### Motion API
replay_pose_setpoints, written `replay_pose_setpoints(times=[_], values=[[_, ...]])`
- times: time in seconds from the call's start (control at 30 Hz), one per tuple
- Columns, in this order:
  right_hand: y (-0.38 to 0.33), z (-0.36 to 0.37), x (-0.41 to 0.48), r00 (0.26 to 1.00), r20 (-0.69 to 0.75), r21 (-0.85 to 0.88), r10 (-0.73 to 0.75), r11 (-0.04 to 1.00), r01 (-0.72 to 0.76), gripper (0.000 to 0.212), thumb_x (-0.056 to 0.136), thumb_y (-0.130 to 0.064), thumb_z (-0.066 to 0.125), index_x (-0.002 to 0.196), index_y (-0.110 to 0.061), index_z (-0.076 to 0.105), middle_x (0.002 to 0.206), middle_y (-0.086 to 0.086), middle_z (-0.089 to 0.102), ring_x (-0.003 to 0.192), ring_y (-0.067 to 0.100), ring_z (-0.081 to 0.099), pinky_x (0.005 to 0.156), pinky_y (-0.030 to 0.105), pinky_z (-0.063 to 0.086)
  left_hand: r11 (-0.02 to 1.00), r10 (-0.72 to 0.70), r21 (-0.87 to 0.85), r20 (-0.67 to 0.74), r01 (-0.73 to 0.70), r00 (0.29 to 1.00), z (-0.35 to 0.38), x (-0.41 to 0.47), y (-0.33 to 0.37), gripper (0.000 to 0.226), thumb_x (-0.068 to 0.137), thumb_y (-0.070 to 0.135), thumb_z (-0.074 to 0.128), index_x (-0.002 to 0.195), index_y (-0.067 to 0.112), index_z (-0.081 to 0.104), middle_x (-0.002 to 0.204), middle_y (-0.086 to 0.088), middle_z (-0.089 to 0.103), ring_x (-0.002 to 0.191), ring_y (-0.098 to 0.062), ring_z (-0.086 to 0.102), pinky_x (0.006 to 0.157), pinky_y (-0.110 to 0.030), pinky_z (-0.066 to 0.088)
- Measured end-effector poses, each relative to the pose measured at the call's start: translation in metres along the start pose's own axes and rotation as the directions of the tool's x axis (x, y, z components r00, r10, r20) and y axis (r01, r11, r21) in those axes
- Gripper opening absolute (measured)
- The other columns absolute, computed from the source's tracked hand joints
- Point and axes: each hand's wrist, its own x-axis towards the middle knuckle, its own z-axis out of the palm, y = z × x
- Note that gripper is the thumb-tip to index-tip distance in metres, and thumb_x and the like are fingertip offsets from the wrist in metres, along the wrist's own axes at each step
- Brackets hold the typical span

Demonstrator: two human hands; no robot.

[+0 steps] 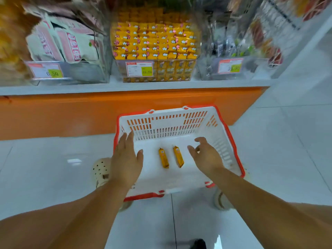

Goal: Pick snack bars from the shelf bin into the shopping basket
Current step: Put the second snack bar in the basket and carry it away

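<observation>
A white shopping basket (222, 133) with a red rim stands on the floor below the shelf. Two yellow snack bars lie side by side on its bottom, the left bar (163, 158) and the right bar (178, 156). My left hand (125, 159) hovers over the basket's left side, fingers straight, holding nothing. My right hand (206, 156) hangs over the right side with loosely curled fingers, also empty. Straight ahead on the shelf, a clear bin (155, 45) is stacked full of yellow snack bars.
A clear bin of white and pink packets (62, 45) stands left of the yellow one, a bin of dark packets (231, 49) to its right. Price tags hang on the bin fronts. An orange shelf base (71, 112) runs behind the basket. My beige clog (100, 170) shows on the white tile floor.
</observation>
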Motion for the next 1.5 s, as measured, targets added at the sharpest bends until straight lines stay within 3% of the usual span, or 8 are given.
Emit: replay_pose_setpoints(times=[0.3,0.5,0.57,0.7,0.8,0.97,1.2,1.5], values=[[0.031,-0.092,-0.032,0.983,-0.183,0.009,-0.018,1.0,0.02,0.048,0.097,-0.043,0.053,0.138,-0.019,0.044,0.133,0.008,0.06,0.117,0.029,0.06,0.095,0.039,0.048,0.995,-0.089,-0.045,-0.079,0.086,0.993,-0.028,-0.022,-0.002,0.061,0.093,0.035,0.061,0.146,0.022,0.034,0.143,-0.008,0.05,0.128,-0.032,0.05,0.1,-0.05,0.049],[0.068,-0.075,0.036,0.978,-0.183,-0.031,0.1,0.994,-0.107,0.063,0.096,-0.052,0.049,0.147,-0.019,0.035,0.143,0.012,0.047,0.129,0.034,0.049,0.103,0.05,0.045,0.946,-0.324,0.023,-0.02,0.324,0.946,0.002,0.022,-0.037,0.072,0.098,0.047,0.048,0.154,0.016,0.016,0.151,-0.017,0.038,0.134,-0.042,0.044,0.102,-0.058,0.044],[0.08,-0.065,0.061,0.979,-0.143,-0.019,0.148,0.988,-0.152,0.066,0.097,-0.054,0.046,0.149,-0.017,0.031,0.145,0.013,0.045,0.13,0.036,0.049,0.103,0.051,0.043,0.93,-0.367,-0.005,0.005,0.367,0.93,0.013,0.037,-0.043,0.068,0.099,0.047,0.046,0.153,0.015,0.02,0.148,-0.017,0.043,0.13,-0.043,0.048,0.099,-0.058,0.045],[0.092,-0.05,0.091,0.976,-0.077,-0.077,0.206,0.974,-0.212,0.051,0.098,-0.055,0.039,0.126,-0.012,0.045,0.116,0.013,0.063,0.103,0.039,0.061,0.083,0.044,0.049,0.903,-0.43,-0.01,0.015,0.43,0.903,0.026,0.057,-0.048,0.049,0.099,0.045,0.046,0.129,0.007,0.042,0.125,-0.021,0.061,0.109,-0.046,0.06,0.088,-0.055,0.05],[0.099,-0.049,0.099,0.968,-0.102,-0.132,0.228,0.962,-0.241,0.043,0.1,-0.05,0.037,0.102,-0.008,0.045,0.093,0.015,0.061,0.083,0.037,0.056,0.069,0.039,0.041,0.89,-0.455,0.04,0.006,0.454,0.89,0.026,0.062,-0.043,0.038,0.101,0.038,0.044,0.113,0.002,0.044,0.111,-0.029,0.063,0.098,-0.049,0.062,0.081,-0.054,0.049],[0.114,-0.073,0.064,0.94,-0.105,-0.106,0.325,0.936,-0.335,0.04,0.102,-0.047,0.036,0.092,-0.009,0.043,0.069,0.001,0.048,0.065,0.027,0.046,0.062,0.034,0.034,0.905,-0.386,0.205,0.032,0.372,0.922,0.005,0.058,-0.01,0.036,0.102,0.036,0.042,0.109,0.001,0.042,0.104,-0.033,0.062,0.091,-0.052,0.061,0.075,-0.053,0.047],[0.15,-0.15,-0.036,0.839,-0.18,0.064,0.513,0.857,-0.511,0.042,0.101,-0.048,0.039,0.086,-0.009,0.043,0.066,-0.001,0.047,0.06,0.023,0.044,0.06,0.033,0.032,0.956,-0.214,0.233,0.127,0.181,0.969,-0.04,0.04,0.093,0.033,0.103,0.033,0.043,0.108,0.0,0.042,0.102,-0.029,0.062,0.088,-0.049,0.06,0.068,-0.046,0.041],[0.215,-0.296,-0.18,0.579,-0.261,0.318,0.772,0.635,-0.704,0.04,0.101,-0.046,0.041,0.086,-0.009,0.043,0.066,0.001,0.046,0.056,0.014,0.04,0.048,0.028,0.024,0.957,0.181,0.173,0.274,-0.233,0.945,-0.058,0.011,0.305,0.035,0.102,0.033,0.046,0.116,0.001,0.043,0.113,-0.027,0.061,0.096,-0.048,0.059,0.073,-0.045,0.041]])
